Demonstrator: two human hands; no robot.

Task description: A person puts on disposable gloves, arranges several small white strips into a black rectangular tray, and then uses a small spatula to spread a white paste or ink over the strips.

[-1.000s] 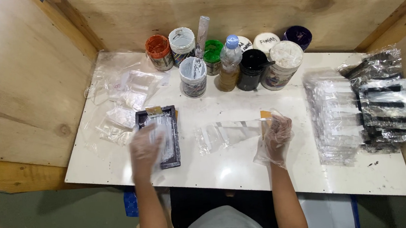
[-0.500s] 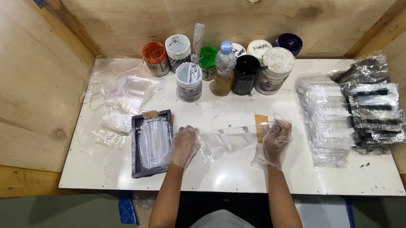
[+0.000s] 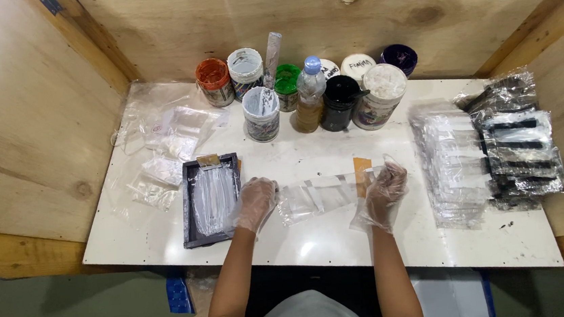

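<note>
White tabletop (image 3: 317, 244), plywood-tan walls around it. Beside the dark tray (image 3: 191, 207) lies a clear bag (image 3: 319, 192) with an orange tab. Behind the tray, jar lids run orange (image 3: 212, 71), white (image 3: 245, 63), green (image 3: 286, 78), black (image 3: 342, 88), purple (image 3: 399, 56). Both hands wear clear gloves.

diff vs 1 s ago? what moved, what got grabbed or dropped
Left hand left the dark tray and moved right to the clear packet's left end. Right hand stayed on its tabbed end. Jars, bag stacks and tray unchanged.
</note>
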